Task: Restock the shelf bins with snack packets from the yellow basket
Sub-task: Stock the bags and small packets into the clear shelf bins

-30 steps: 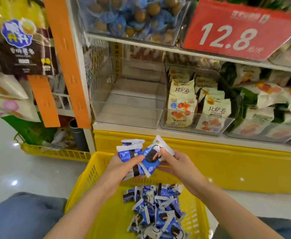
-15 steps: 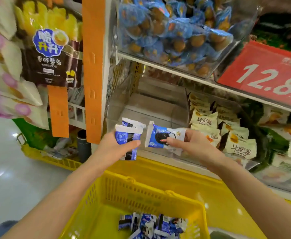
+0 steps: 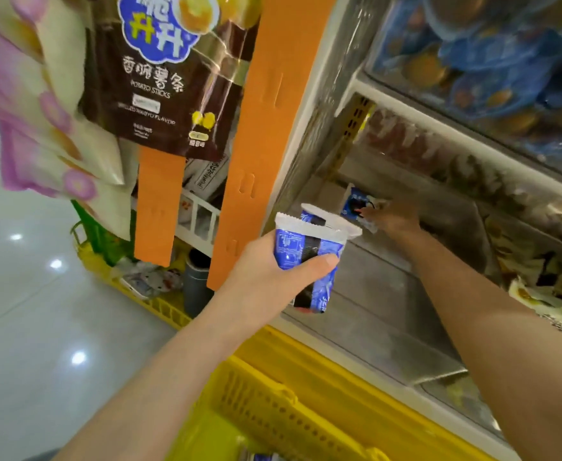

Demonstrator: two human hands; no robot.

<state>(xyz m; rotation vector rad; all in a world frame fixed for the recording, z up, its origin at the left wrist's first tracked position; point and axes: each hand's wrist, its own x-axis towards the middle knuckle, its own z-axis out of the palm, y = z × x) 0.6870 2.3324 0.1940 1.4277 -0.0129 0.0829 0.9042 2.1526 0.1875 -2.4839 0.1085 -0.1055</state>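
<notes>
Snack packets [image 3: 309, 257] — a small blue bunch — sit clenched in the left grip [image 3: 266, 274], just outside the clear shelf bin [image 3: 383, 321] and above the yellow basket [image 3: 273, 410]. Deep in that bin the right grip [image 3: 394, 217], blurred, pinches a single blue packet [image 3: 356, 202] near the back wall. Placing looks under way; next it must be set down and released, then another drawn from the bunch.

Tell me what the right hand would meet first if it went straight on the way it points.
The right hand, holding a blue packet, points deep into the clear bin. Nothing shows ahead; likely the bin's back wall comes first, though blur hides depth.
</notes>
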